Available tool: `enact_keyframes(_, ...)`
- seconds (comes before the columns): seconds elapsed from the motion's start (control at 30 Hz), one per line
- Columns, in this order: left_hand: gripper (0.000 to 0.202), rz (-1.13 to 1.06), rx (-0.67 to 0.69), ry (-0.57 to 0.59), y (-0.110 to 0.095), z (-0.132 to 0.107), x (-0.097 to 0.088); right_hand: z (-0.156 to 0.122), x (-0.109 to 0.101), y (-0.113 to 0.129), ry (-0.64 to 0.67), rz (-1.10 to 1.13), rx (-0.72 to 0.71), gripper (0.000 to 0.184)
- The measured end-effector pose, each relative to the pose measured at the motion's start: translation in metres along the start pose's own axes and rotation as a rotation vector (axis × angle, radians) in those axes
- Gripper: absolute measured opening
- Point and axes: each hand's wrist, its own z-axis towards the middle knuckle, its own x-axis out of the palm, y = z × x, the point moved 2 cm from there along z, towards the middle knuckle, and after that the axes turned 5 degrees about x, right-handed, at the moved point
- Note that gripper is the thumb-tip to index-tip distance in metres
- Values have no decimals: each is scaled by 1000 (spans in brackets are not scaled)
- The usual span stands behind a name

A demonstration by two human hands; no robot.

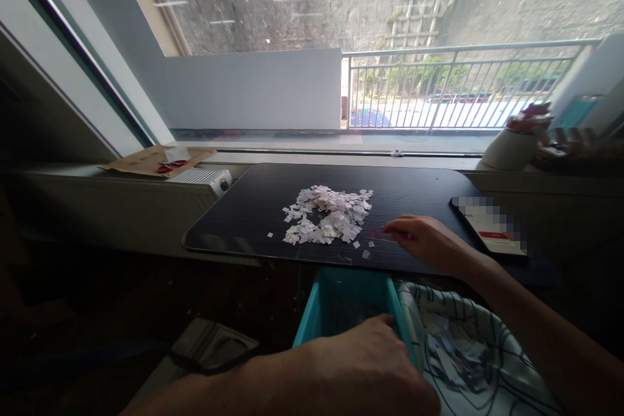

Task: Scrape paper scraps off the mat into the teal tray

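Observation:
A loose heap of small white paper squares (pixel 336 208) lies on the black tabletop (pixel 234 208), with a few stray squares near its front. Just right of the heap, my right hand (pixel 422 239) pinches a thin, see-through pink piece (pixel 381 234); its exact kind is unclear. Below the table's front edge stands a teal plastic bin (pixel 308 309). My left hand (pixel 385 357) reaches across the bin and is closed at its right rim, most of its fingers hidden beneath the hand. The bin's bottom is dark and hard to read.
A patterned, lined basket (pixel 414 302) with paper scraps stands right of the bin. A phone-like slab (pixel 487 227) lies at the table's right. Red-handled scissors (pixel 171 166) rest on brown paper (pixel 131 161) at left, beside a white ribbed box (pixel 202 181). A window sill runs behind.

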Motion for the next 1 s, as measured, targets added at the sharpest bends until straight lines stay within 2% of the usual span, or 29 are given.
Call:
enact_keyframes(0.07,23,21,8,-20,1,-1,2,-3,1,-3,-13,-12,10,28)
enact_keyframes(0.17,24,6,24,-28,2,-1,5,-11,4,1,45,49,-5,28)
enact_keyframes(0.3,24,-8,19,-13,2,1,7,-19,3,9,101,125,-5,28)
enact_keyframes(0.47,23,-4,19,18,0,2,5,-18,5,8,60,128,13,28)
enact_keyframes(0.67,23,-20,-11,61,1,3,4,-24,9,16,151,189,-19,26)
enact_keyframes(0.77,22,-20,-8,43,0,3,4,-20,5,16,131,212,-5,27)
enact_keyframes(0.9,24,-11,4,0,0,1,5,-12,2,11,64,137,16,29)
enact_keyframes(1.0,27,-11,5,-34,1,-1,9,-18,7,8,105,167,32,28)
